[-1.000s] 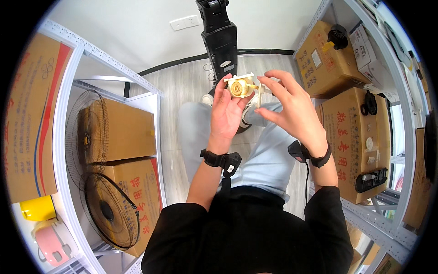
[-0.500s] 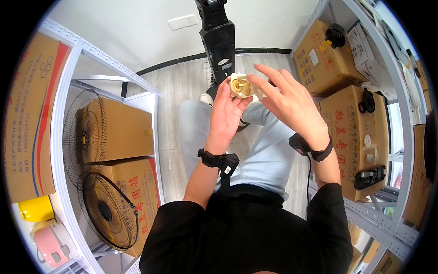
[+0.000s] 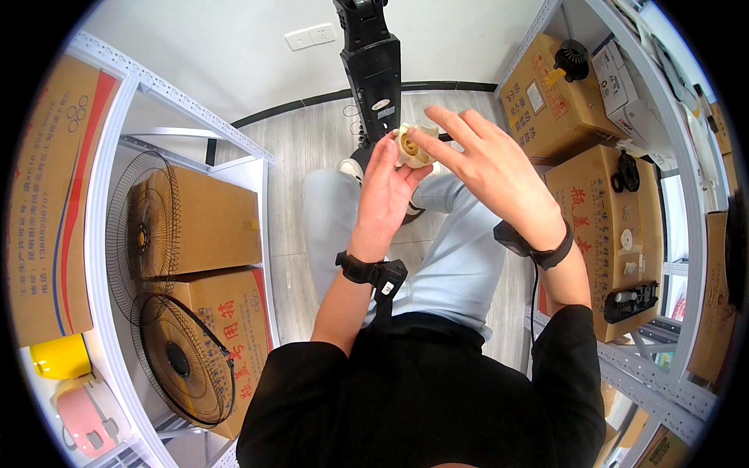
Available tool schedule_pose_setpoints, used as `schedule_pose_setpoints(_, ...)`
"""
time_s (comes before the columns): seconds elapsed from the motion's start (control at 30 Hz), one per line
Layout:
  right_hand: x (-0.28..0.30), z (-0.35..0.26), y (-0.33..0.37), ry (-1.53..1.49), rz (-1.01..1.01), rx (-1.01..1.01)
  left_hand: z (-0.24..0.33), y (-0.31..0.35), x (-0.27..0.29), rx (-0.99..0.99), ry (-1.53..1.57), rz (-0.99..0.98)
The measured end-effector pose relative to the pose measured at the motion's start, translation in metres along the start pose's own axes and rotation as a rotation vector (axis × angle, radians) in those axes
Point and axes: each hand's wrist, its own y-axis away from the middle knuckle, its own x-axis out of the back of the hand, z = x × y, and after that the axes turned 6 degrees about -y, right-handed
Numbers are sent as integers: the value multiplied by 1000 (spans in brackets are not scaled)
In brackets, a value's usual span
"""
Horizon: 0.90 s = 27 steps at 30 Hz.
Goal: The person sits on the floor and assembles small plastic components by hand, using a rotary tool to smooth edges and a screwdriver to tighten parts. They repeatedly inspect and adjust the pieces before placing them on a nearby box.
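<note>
My left hand (image 3: 380, 183) is closed around a small cream plastic housing (image 3: 419, 156), holding it up above my knees. A round, tan gear-like part (image 3: 409, 145) shows inside its near face. Over it reaches my right hand (image 3: 499, 160), fingers stretched and spread, the index fingertip at the housing's opening. The right thumb is hidden behind the hand. A bit of something dark shows between the right fingers and the housing; I cannot make out what it is.
Beyond my hands stands a black jointed column (image 3: 373, 74). Black wire fan grilles (image 3: 178, 359) lean on the left shelf beside cardboard boxes (image 3: 199, 222). To the right, a box (image 3: 589, 210) carries a black tray (image 3: 632, 301), a white disc (image 3: 626, 239) and black parts (image 3: 626, 171).
My right hand has shifted slightly left and down, bringing its index fingertip from the housing's edge onto its opening. The left hand has stayed nearly still.
</note>
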Motion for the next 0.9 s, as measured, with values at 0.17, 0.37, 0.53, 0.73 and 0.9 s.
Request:
schedule_pose_setpoints(0.17,-2,-2,-1,-22,3,11,0,-1,2,7,-11,-16)
schedule_pose_setpoints(0.37,-5,1,-3,-26,16,29,2,2,-3,5,-52,-19)
schedule_pose_setpoints(0.53,-3,4,-5,36,20,69,0,1,-2,-5,-133,-39)
schedule_pose_setpoints(0.73,-1,3,-6,5,40,55,3,1,0,-15,-194,-61)
schedule_pose_setpoints(0.9,-4,6,-5,-25,53,45,12,0,-2,20,-272,-73)
